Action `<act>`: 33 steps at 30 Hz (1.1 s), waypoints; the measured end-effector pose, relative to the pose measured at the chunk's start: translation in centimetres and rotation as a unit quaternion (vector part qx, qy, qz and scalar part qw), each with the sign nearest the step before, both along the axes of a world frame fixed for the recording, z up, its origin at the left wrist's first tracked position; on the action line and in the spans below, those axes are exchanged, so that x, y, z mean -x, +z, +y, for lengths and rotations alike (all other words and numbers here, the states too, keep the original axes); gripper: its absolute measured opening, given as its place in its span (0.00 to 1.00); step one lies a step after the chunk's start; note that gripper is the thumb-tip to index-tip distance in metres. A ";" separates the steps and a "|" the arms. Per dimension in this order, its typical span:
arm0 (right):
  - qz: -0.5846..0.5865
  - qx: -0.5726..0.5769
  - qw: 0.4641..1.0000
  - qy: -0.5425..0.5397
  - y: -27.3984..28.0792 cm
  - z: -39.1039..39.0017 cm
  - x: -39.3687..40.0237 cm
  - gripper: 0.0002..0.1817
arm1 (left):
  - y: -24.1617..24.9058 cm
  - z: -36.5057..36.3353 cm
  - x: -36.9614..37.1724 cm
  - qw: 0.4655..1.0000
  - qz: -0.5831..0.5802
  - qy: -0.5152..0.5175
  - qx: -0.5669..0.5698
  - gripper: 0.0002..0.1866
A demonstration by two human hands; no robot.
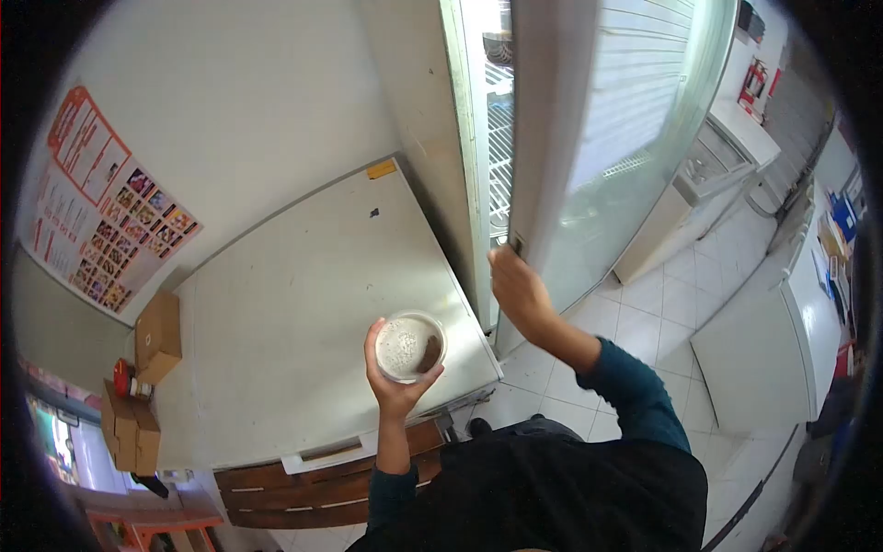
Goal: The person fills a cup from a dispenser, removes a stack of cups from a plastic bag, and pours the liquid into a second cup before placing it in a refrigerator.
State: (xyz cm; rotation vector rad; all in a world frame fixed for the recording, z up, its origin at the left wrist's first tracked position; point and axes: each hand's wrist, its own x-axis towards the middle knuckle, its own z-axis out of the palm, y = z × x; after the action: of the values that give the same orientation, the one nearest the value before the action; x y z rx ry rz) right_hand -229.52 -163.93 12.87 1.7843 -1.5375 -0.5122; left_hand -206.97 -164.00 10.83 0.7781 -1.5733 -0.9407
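- A tall fridge (432,120) stands at the top middle, its body pale and its glass door (607,138) swung a little way open, so that wire shelves (499,129) show in the gap.
- A broad white chest lid (294,313) fills the middle, lying flat just left of the fridge, with a small yellow tag (382,169) near its far corner.
- A white tiled floor (662,304) runs off to the right, with a white counter unit (727,147) against the far wall.
- A menu poster (97,207) hangs on the wall at the left, printed with small food pictures.
- Cardboard boxes (156,336) sit at the left edge of the chest lid, with a red-capped bottle (129,382) between them.
- The right hand (515,285) reaches up to the edge of the glass door, fingers curled against it near the handle; whether it truly clasps the edge I cannot tell.
- The left hand (394,377) is closed round a small clear tub (409,346) from below, thumb and fingers wrapped about its wall, holding it upright above the near right part of the chest lid.
- The tub holds a pale, speckled filling and a brown piece at its right side.
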 end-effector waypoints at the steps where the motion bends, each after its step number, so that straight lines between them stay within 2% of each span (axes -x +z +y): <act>1: -0.022 -0.012 1.000 0.009 0.2 2.2 0.2 0.18 | -0.2 -0.4 0.1 1.000 -0.008 -0.004 0.003 0.49; 3: -0.108 0.024 0.994 0.013 0.3 6.7 -0.6 0.18 | -0.8 -1.2 0.1 1.000 -0.020 -0.015 0.014 0.49; 5: -0.263 0.096 0.959 0.031 0.7 10.5 -1.4 0.16 | -0.7 -1.8 0.5 0.999 -0.009 -0.052 -0.009 0.50; 8: -0.161 0.287 0.942 0.067 0.6 16.3 -1.3 0.15 | 1.0 -1.9 1.6 0.995 -0.022 -0.102 -0.001 0.50; 9: -0.136 0.368 0.919 0.044 0.8 18.6 -2.0 0.20 | 1.5 -1.5 1.2 0.992 -0.024 -0.122 0.010 0.50; 10: -0.117 0.444 0.888 0.018 1.0 20.9 -2.7 0.25 | 1.2 -1.3 1.2 0.989 -0.006 -0.147 0.001 0.50; 11: -0.166 0.530 0.832 0.005 2.5 21.6 -4.0 0.29 | 1.3 -1.5 0.4 0.985 0.011 -0.172 0.004 0.51; 13: -0.307 0.668 0.677 0.030 4.8 22.3 -5.3 0.37 | 2.0 -2.0 1.6 0.978 0.033 -0.207 0.002 0.51; 15: -0.358 0.669 0.646 -0.078 4.8 24.7 -6.1 0.39 | 3.2 -2.2 3.2 0.967 0.067 -0.245 -0.030 0.51; 16: -0.291 0.687 0.661 -0.082 3.4 24.9 -5.0 0.43 | 3.0 -2.4 3.9 0.967 0.064 -0.244 -0.034 0.51; 17: -0.291 0.690 0.652 -0.117 4.2 25.3 -4.8 0.44 | 3.2 -2.7 5.2 0.965 0.075 -0.250 -0.035 0.51; 19: -0.252 0.726 0.630 -0.114 4.0 27.6 -3.9 0.42 | 4.2 -3.0 7.2 0.967 0.067 -0.245 -0.005 0.50; 21: -0.223 0.709 0.664 -0.082 4.2 30.2 -3.3 0.40 | 5.6 -3.2 9.4 0.957 0.109 -0.269 -0.024 0.50; 23: -0.158 0.713 0.670 -0.136 3.9 32.8 -2.7 0.41 | 5.8 -4.0 11.5 0.960 0.114 -0.256 -0.005 0.50; 24: -0.169 0.722 0.661 -0.115 4.1 33.7 -2.8 0.39 | 5.9 -4.2 11.8 0.962 0.112 -0.249 0.001 0.49; 27: -0.187 0.692 0.690 -0.100 3.8 37.4 -3.0 0.37 | 7.0 -5.0 12.6 0.962 0.132 -0.241 0.005 0.49; 29: -0.171 0.675 0.714 -0.071 4.3 39.2 -1.3 0.32 | 8.1 -5.5 14.1 0.959 0.166 -0.229 0.008 0.48; 30: -0.164 0.670 0.720 -0.078 4.1 38.9 1.3 0.32 | 7.0 -8.5 17.7 0.970 0.138 -0.190 0.059 0.47; 31: -0.152 0.674 0.719 -0.079 4.0 39.7 1.2 0.32 | 6.3 -9.6 17.8 0.976 0.112 -0.152 0.111 0.47; 32: -0.139 0.680 0.716 -0.081 3.9 40.4 0.9 0.33 | 8.2 -8.5 17.4 0.965 0.185 -0.184 0.022 0.46; 33: -0.127 0.682 0.716 -0.083 3.7 40.9 1.1 0.33 | 7.5 -10.0 17.6 0.980 0.124 -0.126 0.089 0.46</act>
State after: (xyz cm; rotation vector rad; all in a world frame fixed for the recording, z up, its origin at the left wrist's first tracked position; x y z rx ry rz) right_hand -230.61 -123.05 16.54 0.5179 -1.5181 0.7357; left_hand -224.52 -173.97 18.36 0.3251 -1.5324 -1.0190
